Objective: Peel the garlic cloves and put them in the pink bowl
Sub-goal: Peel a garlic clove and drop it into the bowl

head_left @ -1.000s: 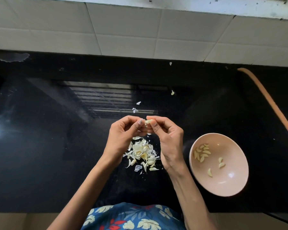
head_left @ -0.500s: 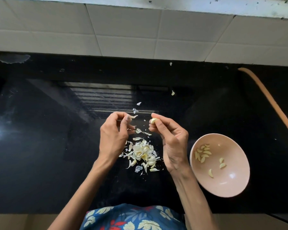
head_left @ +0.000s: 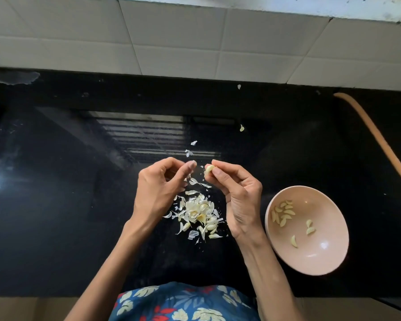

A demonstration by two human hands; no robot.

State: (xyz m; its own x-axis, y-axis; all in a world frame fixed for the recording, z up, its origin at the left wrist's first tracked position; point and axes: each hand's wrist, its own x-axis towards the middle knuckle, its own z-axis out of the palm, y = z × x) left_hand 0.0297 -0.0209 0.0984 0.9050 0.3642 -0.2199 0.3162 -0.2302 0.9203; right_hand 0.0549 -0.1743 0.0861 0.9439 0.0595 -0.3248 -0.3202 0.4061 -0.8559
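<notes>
My right hand (head_left: 237, 195) pinches a pale garlic clove (head_left: 209, 169) between thumb and fingertips, held above the black counter. My left hand (head_left: 159, 185) hovers just left of it with fingers curled, its thumb tip near the clove and apart from it; I see nothing held in it. Below both hands lies a heap of garlic skins and cloves (head_left: 198, 213). The pink bowl (head_left: 329, 258) stands to the right of my right wrist and holds several peeled cloves (head_left: 284, 213).
Loose skin bits (head_left: 189, 152) and a stray piece (head_left: 241, 128) lie on the glossy black counter (head_left: 56, 205) beyond my hands. A curved orange edge (head_left: 377, 140) runs along the far right. A tiled wall (head_left: 171, 42) backs the counter.
My hands have drawn apart from the clove they worked on together. A strip of skin came away and fell toward the heap. The right hand keeps the clove.
</notes>
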